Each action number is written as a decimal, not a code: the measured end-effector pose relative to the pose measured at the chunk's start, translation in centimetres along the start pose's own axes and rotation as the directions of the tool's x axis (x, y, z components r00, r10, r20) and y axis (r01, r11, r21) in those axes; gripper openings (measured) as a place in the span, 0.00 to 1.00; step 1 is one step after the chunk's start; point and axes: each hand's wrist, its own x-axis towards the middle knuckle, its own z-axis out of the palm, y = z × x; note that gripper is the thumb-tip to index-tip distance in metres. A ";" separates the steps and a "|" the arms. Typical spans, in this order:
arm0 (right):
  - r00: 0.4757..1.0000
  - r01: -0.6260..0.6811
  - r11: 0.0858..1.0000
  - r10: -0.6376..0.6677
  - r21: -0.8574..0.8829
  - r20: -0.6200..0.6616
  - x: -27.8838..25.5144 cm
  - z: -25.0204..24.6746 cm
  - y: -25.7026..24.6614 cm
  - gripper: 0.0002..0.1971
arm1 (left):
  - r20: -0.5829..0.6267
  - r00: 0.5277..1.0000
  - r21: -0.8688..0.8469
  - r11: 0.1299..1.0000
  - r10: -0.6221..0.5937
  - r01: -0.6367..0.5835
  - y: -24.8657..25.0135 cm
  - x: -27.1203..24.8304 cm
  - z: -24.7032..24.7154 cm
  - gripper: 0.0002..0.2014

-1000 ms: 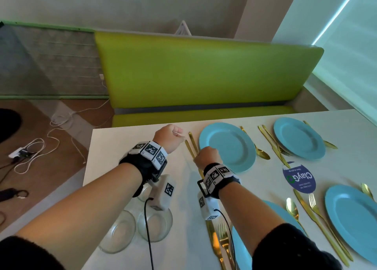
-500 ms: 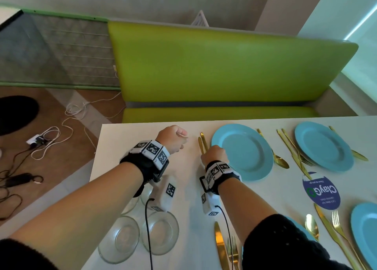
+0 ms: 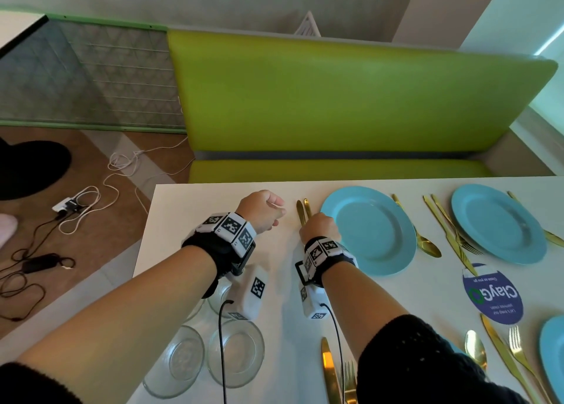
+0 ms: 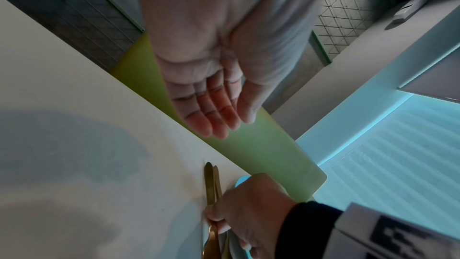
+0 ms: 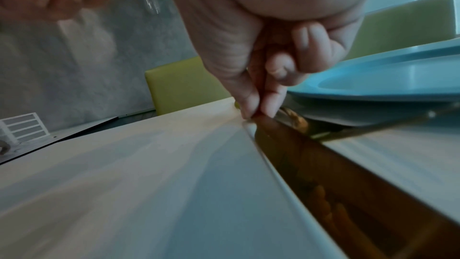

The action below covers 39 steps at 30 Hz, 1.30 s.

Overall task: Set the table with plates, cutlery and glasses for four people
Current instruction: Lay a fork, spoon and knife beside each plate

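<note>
Since the earlier frame, both hands have barely shifted; only the view swung left. Right hand (image 3: 319,226), fingertips (image 5: 259,105) pinched on the gold knife and fork (image 3: 302,210), aligns them just left of the blue plate (image 3: 370,229), long axes pointing toward the bench. Left hand (image 4: 219,94) hovers nearby, relaxed, over the counter (image 3: 195,220). Glasses (image 3: 210,354) wait near.

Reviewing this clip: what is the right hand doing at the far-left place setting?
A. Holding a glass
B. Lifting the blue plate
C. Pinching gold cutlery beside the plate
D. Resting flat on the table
C: the right hand pinches the gold cutlery lying left of the blue plate.
</note>
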 end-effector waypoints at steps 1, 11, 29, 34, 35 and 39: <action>1.000 0.002 1.000 -0.002 -0.005 -0.002 0.0 0.0 0.0 0.12 | -0.003 1.000 -0.002 1.000 -0.002 0.002 0.0 0.0 0.0 0.04; 0.999 0.044 0.998 -0.045 -0.048 -0.013 0.0 0.1 0.2 0.13 | -0.036 0.999 -0.010 1.000 -0.018 0.018 -0.2 -0.7 0.7 0.03; 0.972 0.203 0.972 -0.215 -0.121 -0.094 -8.4 -6.0 7.6 0.12 | 0.088 0.991 0.026 0.995 0.098 -0.100 2.5 -10.6 4.6 0.09; 0.973 0.214 0.964 -0.224 -0.157 -0.048 -13.5 -5.5 11.1 0.14 | 0.133 0.981 0.023 0.990 0.138 -0.142 0.2 -15.5 5.0 0.06; 0.973 0.220 0.964 -0.228 -0.149 -0.040 -14.5 -5.3 11.5 0.14 | 0.138 0.980 0.015 0.989 0.144 -0.147 -0.5 -16.5 5.1 0.05; 0.976 0.216 0.964 -0.220 -0.153 -0.005 -18.6 -4.3 13.2 0.17 | 0.192 0.975 -0.010 0.994 0.109 -0.109 -3.7 -20.2 5.6 0.05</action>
